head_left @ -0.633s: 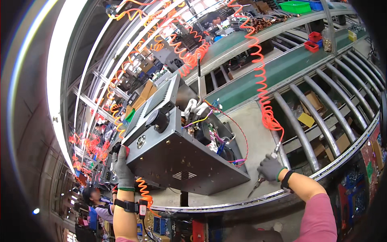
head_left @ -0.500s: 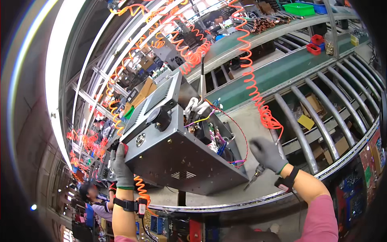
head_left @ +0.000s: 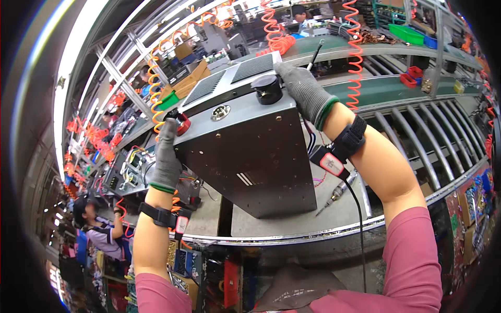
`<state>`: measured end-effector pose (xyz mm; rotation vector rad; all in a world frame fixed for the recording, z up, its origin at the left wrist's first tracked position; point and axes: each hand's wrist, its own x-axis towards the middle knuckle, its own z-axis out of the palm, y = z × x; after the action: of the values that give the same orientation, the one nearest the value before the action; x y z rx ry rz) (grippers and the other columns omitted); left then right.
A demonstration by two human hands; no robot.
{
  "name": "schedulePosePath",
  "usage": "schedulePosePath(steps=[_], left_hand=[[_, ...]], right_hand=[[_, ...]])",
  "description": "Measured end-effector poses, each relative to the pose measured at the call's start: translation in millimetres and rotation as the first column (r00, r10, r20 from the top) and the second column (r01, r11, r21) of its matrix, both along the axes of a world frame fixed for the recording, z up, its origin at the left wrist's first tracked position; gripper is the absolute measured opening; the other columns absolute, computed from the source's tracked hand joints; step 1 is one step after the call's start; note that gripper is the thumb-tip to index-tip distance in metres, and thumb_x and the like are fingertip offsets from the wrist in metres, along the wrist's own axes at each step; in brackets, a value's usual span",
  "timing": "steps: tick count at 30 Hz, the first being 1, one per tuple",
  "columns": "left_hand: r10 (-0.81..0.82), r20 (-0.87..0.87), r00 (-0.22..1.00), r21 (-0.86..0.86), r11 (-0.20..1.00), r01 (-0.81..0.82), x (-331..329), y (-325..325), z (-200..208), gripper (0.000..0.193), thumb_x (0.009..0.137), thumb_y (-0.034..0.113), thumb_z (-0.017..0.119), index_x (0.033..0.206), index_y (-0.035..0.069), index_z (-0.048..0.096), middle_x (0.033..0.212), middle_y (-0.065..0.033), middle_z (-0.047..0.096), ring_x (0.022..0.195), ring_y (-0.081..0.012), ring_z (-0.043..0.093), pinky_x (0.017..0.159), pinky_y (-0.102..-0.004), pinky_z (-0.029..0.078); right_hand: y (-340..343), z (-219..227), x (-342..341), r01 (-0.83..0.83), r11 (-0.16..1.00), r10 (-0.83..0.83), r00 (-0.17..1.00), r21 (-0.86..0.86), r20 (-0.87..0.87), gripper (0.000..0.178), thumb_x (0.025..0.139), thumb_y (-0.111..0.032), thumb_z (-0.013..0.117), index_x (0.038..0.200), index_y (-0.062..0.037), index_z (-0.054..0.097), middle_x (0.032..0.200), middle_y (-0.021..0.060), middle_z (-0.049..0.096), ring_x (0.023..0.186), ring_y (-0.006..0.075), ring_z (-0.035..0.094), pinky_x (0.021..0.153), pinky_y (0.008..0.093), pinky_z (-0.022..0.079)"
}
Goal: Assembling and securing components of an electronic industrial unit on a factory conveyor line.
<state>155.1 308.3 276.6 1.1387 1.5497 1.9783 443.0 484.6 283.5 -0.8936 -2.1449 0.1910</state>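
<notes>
A dark grey metal equipment case (head_left: 250,161) stands tilted on the bench before me. Its top panel (head_left: 229,78) is lighter and has vent fins. A black knob (head_left: 267,89), a round metal socket (head_left: 221,112) and a red-and-black fitting (head_left: 182,124) sit along its narrow panel. My left hand (head_left: 167,161), in a grey glove with a green cuff, grips the left edge by the red fitting. My right hand (head_left: 305,94), gloved alike, is closed over the upper right edge beside the knob. The case partly hides the fingers of both hands.
A slim pointed tool (head_left: 336,195) lies on the bench (head_left: 282,227) right of the case. A roller conveyor (head_left: 417,141) runs at the right. Orange coiled hoses (head_left: 353,57) hang overhead. Another opened unit (head_left: 138,169) and a co-worker (head_left: 99,224) are at the left.
The case has turned, hiding its wired open side. My right hand has moved from beside the pointed tool up to the case's upper right edge. My left hand stays on the left edge.
</notes>
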Motion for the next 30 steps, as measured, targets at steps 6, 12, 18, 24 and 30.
schedulePosePath(steps=[6,12,18,24,30], left_hand=[[-0.204,0.305,0.93,-0.185,0.945,0.268,-29,32,24,0.035,0.089,0.047,0.065,0.095,0.013,0.064,0.081,-0.005,0.065,0.065,-0.02,0.065,0.058,-0.0359,0.059],[-0.149,0.227,0.962,-0.277,0.938,0.21,-57,45,1,0.04,0.093,0.049,0.059,0.108,0.012,0.066,0.088,-0.0072,0.066,0.072,-0.0182,0.066,0.061,-0.0314,0.055],[-0.268,0.23,0.936,0.083,0.963,0.256,-28,-24,-18,0.037,0.09,0.044,0.069,0.106,0.01,0.063,0.089,-0.0026,0.064,0.074,-0.0127,0.064,0.066,-0.0281,0.056],[-0.324,0.006,0.946,0.007,0.946,0.324,-5,-127,-33,0.041,0.103,0.034,0.046,0.126,0.002,0.06,0.098,0.0029,0.061,0.083,-0.004,0.057,0.073,-0.0211,0.049],[-0.011,-0.378,0.926,0.12,0.991,0.06,26,-255,-103,0.043,0.1,0.032,0.048,0.128,0.0,0.055,0.102,-0.0059,0.058,0.078,-0.0114,0.053,0.065,-0.0266,0.042]], right_hand=[[5,4,2,0.114,0.99,-0.107,0.991,-0.087,0.083,0.021,0.096,-0.013,0.043,0.109,-0.0031,0.055,0.1,0.0294,0.066,0.094,0.0418,0.067,0.08,0.0505,0.053],[-7,-15,10,0.006,0.989,-0.035,0.98,-0.149,-0.195,0.024,0.099,-0.018,0.04,0.113,-0.0046,0.054,0.098,0.028,0.064,0.093,0.0431,0.065,0.079,0.0487,0.05],[-63,-33,27,-0.222,0.957,0.089,0.837,-0.185,-0.539,0.027,0.094,-0.009,0.05,0.118,-0.0035,0.06,0.105,0.0214,0.066,0.1,0.0374,0.064,0.083,0.0436,0.051],[-184,-37,63,-0.495,0.84,0.126,0.576,-0.222,-0.808,0.027,0.102,-0.023,0.052,0.106,0.0017,0.062,0.082,0.0032,0.057,0.077,0.0085,0.052,0.066,0.0244,0.045],[-289,-62,101,-0.346,0.925,0.177,0.758,-0.157,-0.628,0.023,0.1,-0.017,0.052,0.114,0.0009,0.055,0.09,0.0003,0.056,0.078,0.0039,0.05,0.065,0.0215,0.044]])
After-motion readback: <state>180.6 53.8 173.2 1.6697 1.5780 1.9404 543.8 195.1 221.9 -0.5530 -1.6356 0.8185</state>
